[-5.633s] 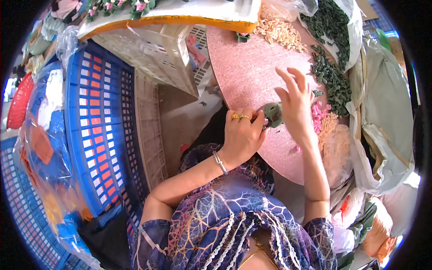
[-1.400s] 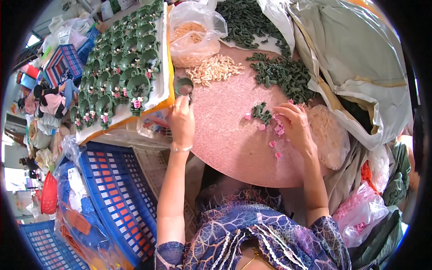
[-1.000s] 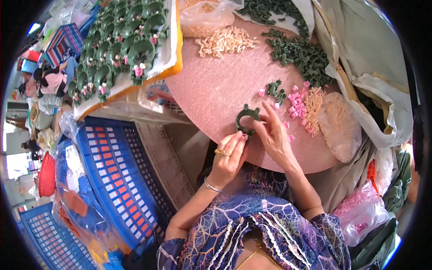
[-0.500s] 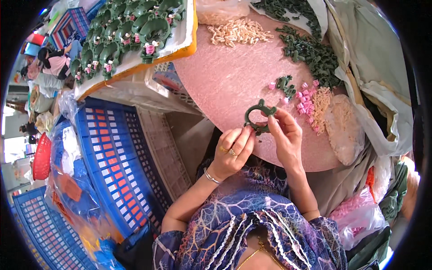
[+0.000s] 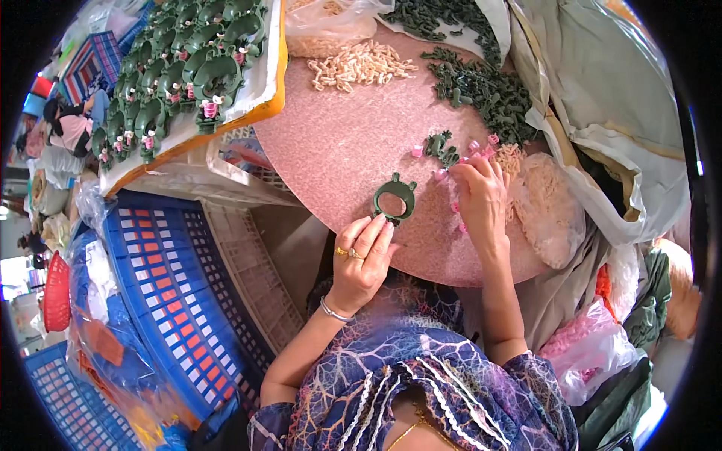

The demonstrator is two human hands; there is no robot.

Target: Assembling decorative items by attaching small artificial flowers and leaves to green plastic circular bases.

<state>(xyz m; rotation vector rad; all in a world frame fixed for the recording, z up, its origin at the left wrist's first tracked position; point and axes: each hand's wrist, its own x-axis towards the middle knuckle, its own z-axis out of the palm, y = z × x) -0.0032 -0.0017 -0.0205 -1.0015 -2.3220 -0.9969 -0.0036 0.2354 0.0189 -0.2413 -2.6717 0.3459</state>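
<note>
My left hand (image 5: 362, 259) pinches the lower rim of a dark green plastic ring (image 5: 407, 197) between thumb and fingertips. The ring has two small ear-like knobs on top and is held up over the round table. My right hand (image 5: 485, 203) reaches down among small pink plastic pieces (image 5: 456, 208), its fingers bent together at the pile; what is between the fingertips is hidden. A small cluster of dark green pieces (image 5: 441, 149) lies just beyond those fingers, with one pink piece (image 5: 417, 152) beside it.
On the pink round table (image 5: 331, 150) lie heaps of cream pieces (image 5: 361, 66) and dark green pieces (image 5: 481, 94), plus a clear bag of cream pieces (image 5: 553, 210). At upper left, a yellow-edged tray (image 5: 256, 109) carries rows of green figures. Blue crates (image 5: 173, 286) stand at left.
My right hand has let go of the green ring and moved right, to the pink pieces. The left hand keeps the ring, now more upright. The whole view has shifted slightly.
</note>
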